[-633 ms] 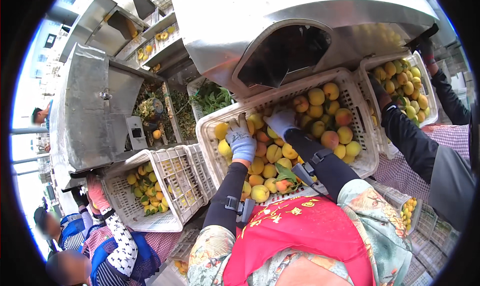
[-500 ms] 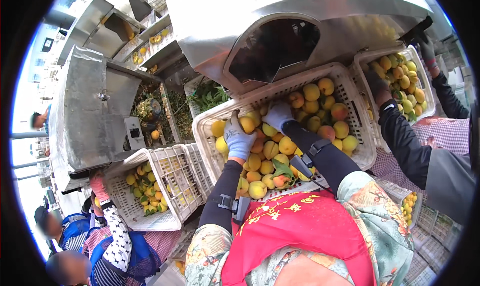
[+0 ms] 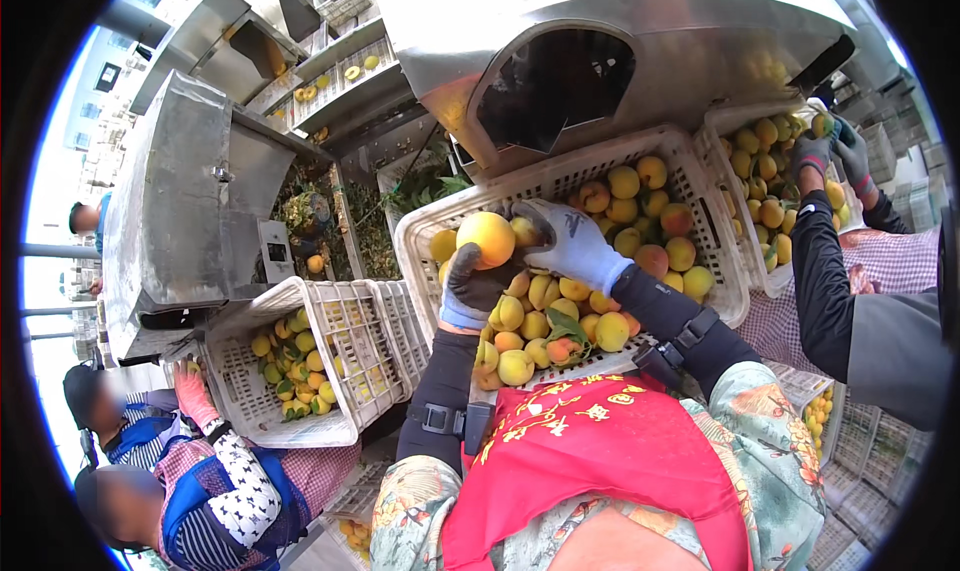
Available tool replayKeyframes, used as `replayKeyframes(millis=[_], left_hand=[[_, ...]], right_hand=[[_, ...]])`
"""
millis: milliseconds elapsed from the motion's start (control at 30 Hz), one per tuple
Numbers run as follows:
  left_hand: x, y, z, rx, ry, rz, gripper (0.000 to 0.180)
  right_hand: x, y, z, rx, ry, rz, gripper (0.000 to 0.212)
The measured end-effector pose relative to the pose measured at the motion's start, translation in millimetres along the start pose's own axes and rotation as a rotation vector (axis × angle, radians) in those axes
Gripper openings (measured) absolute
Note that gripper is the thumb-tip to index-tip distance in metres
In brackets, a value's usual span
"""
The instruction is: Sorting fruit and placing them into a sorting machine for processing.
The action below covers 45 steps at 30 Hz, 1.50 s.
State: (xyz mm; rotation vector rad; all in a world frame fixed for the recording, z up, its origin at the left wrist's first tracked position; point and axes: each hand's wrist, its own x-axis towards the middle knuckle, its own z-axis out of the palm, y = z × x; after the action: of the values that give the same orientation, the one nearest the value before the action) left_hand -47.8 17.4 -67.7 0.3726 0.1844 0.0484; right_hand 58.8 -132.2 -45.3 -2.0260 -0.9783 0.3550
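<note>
A white plastic crate [image 3: 722, 233] full of yellow-orange peaches [image 3: 540, 291] stands before me, some with green leaves among them. My left hand [image 3: 470, 289], in a light blue glove with a grey palm, is raised above the fruit, palm up, closed round a large yellow peach [image 3: 487, 239]. Beside it my right hand [image 3: 575, 241], gloved alike, has its fingers curled over another peach [image 3: 524, 233], partly hidden by the glove. Both hands are over the crate's left half.
Behind the crate stands a metal machine with a dark arched opening [image 3: 555, 86]. At the right, a co-worker's gloved hands [image 3: 830, 153] are at another peach crate [image 3: 715, 161]. To the left, another worker's pink glove [image 3: 195, 391] touches a tilted crate [image 3: 335, 366] beside a metal housing [image 3: 170, 201].
Both my hands have come up from among the peaches. The left has turned palm up with a peach, and the right has moved toward it. The co-worker's hands at the right have drawn together.
</note>
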Motion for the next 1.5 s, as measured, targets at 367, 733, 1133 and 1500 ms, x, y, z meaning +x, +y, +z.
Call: replayKeyframes(millis=[367, 733, 1133, 1500], left_hand=[[24, -8, 23, -0.386, 0.032, 0.086, 0.062], [9, -13, 26, 0.139, 0.282, 0.169, 0.045], [1, -5, 32, 0.227, 0.348, 0.161, 0.046], [26, 9, 20, -0.209, 0.254, -0.032, 0.060]], right_hand=[[5, -40, -33, -0.231, 0.342, 0.030, 0.072], [72, -29, -50, -0.638, 0.403, 0.115, 0.072], [127, 4, -52, -0.807, 0.541, -0.111, 0.059], [24, -56, -53, -0.014, 0.102, -0.207, 0.081]])
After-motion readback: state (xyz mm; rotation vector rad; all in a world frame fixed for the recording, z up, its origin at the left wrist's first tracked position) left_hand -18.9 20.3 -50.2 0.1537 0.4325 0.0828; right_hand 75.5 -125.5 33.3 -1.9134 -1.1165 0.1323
